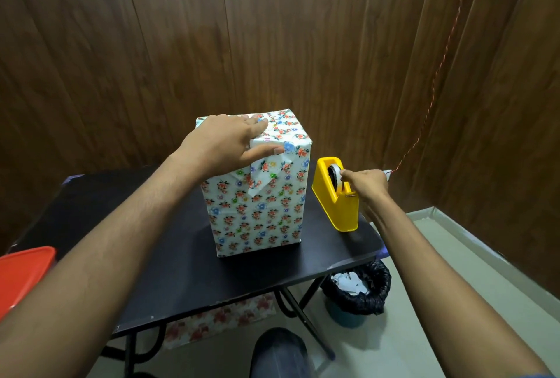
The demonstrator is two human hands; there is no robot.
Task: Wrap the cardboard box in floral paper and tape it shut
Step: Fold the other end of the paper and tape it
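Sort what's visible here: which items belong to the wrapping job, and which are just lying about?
In use: wrapped box, held down by left hand; yellow tape dispenser, right hand pinching at its roll.

Lying about: red lid, bin, floral paper under table.

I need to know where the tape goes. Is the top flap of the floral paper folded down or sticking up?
Folded down: the left hand presses it flat on the box, its point hanging over the front face.

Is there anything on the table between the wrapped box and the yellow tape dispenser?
No. In the head view, only a narrow strip of bare black table separates the floral-wrapped box from the yellow tape dispenser.
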